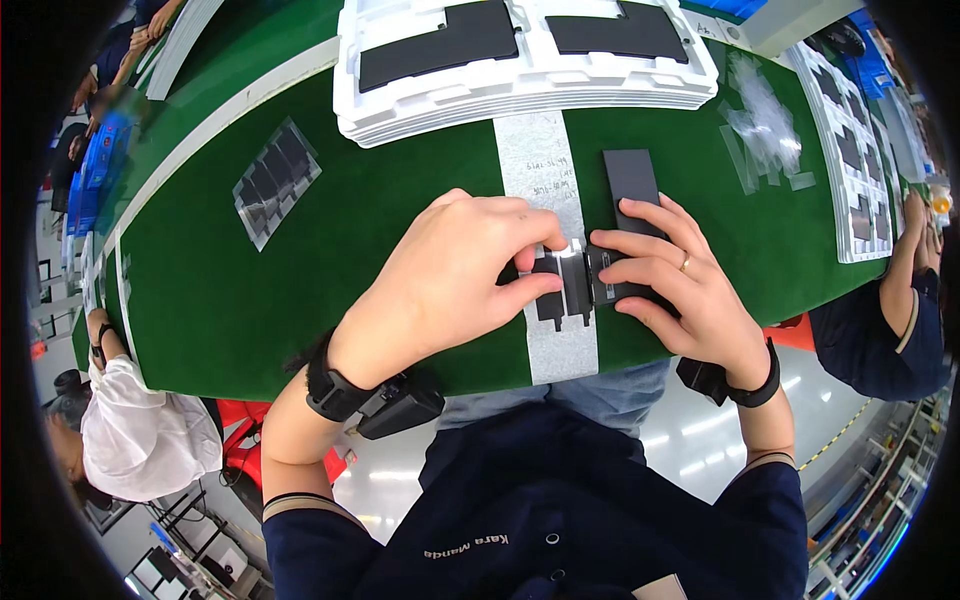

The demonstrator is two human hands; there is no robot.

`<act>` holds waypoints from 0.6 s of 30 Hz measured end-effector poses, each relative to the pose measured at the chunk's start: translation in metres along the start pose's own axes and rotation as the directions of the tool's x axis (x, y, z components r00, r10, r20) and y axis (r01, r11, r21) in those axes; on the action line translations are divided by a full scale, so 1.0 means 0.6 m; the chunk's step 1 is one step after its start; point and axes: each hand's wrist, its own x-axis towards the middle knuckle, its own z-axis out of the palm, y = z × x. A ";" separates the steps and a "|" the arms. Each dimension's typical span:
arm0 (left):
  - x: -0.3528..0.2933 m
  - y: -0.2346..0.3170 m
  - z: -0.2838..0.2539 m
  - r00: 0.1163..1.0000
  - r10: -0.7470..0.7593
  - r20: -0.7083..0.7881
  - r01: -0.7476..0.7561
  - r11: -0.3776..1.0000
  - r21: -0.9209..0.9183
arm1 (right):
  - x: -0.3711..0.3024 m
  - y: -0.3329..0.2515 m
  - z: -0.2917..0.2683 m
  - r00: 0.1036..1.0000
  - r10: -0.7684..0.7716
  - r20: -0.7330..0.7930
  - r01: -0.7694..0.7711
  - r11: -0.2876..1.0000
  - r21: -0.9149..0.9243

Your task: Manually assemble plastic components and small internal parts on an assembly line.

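In front of me, a flat black L-shaped part [631, 172] lies on the green table, its long arm pointing away and its foot turned left. My right hand [685, 285] grips it, with fingers bent over its face and the thumb at its near side. At the left end of the foot is a small piece of clear film with black strips [575, 285]. My left hand [455, 270] pinches this piece between thumb and index finger. Both lie over a pale grey band [562, 355] across the table. Whether the strip touches the part is hard to make out.
A stack of white trays [430, 105] with black L-shaped parts stands at the far side. A clear sheet with black strips [278, 182] lies left, and loose clear films [765, 135] lie right. Another white tray [845, 150] is at far right. Other people sit on both sides.
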 end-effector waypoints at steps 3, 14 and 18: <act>0.001 0.000 0.004 1.000 -0.024 -0.005 0.024 0.999 -0.028 | 0.001 0.003 -0.001 1.000 -0.012 0.009 0.012 0.998 0.058; 0.001 0.002 0.002 0.999 -0.049 -0.006 0.049 0.998 -0.033 | 0.005 0.001 -0.001 0.999 -0.035 0.021 0.035 0.999 0.012; 0.000 0.000 -0.001 0.998 -0.055 0.037 0.056 0.998 -0.012 | 0.006 0.004 0.002 0.999 -0.033 0.019 0.033 0.999 0.018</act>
